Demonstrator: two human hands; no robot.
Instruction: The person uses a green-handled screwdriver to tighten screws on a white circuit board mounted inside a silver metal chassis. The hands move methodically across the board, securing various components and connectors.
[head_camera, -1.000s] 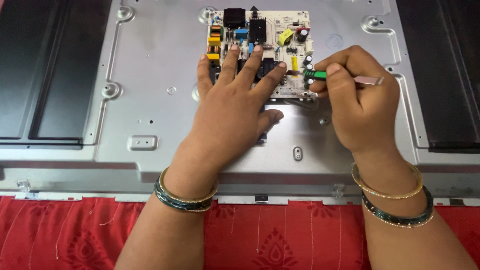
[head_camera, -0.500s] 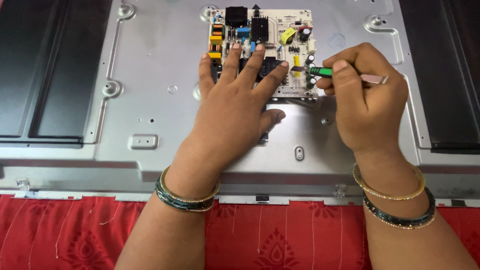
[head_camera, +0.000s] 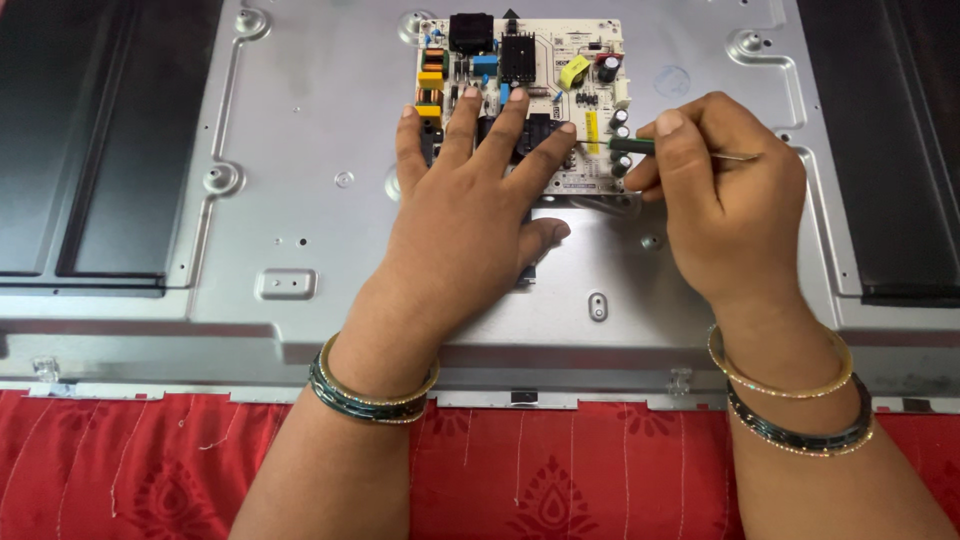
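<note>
A metal back panel (head_camera: 300, 210) fills most of the frame, lying on a cloth (head_camera: 150, 470) that shows along the bottom edge. A circuit board (head_camera: 590, 60) sits on the panel at upper centre. The left hand (head_camera: 470, 215) lies flat over the board's lower left part. Just right of it, the right hand (head_camera: 725, 205) holds a screwdriver (head_camera: 625, 145), its tip on the board's right side. 2 dark panels (head_camera: 80, 130) flank the metal at far left and far right.

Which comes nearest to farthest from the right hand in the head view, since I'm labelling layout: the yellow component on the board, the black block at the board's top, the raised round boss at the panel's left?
1. Yellow component, just up-left of the right hand.
2. Black block, at the board's top left.
3. Round boss, far left on the metal panel.
</note>
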